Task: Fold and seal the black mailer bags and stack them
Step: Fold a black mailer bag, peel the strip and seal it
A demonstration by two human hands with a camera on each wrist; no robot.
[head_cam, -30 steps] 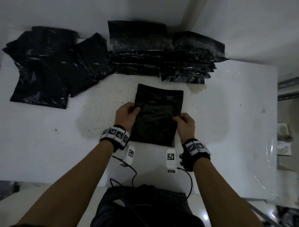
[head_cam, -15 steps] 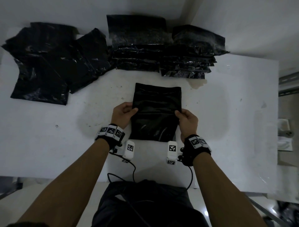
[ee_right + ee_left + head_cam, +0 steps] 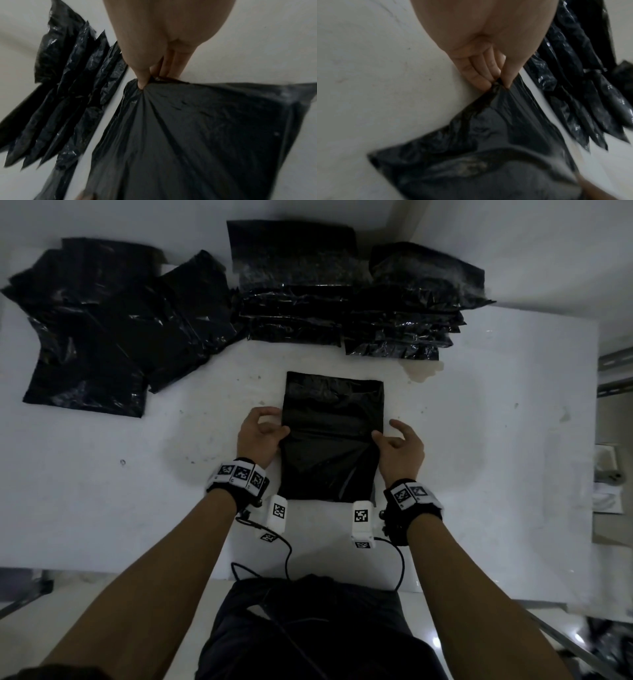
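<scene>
Nearest, a flat black plastic mailer bag [image 3: 330, 440] lies lengthwise on the white surface [image 3: 102, 491], between both hands. Left hand [image 3: 259, 436] — thumb and fingers [image 3: 481, 75] clamped on the bag's left edge. Right hand [image 3: 400, 450] pinches the right edge, plastic gathered at the thumb. Beyond, two stacks of folded black mailer bags [image 3: 342, 299] stand side by side; far left, a loose heap of unfolded black bags [image 3: 102, 330].
</scene>
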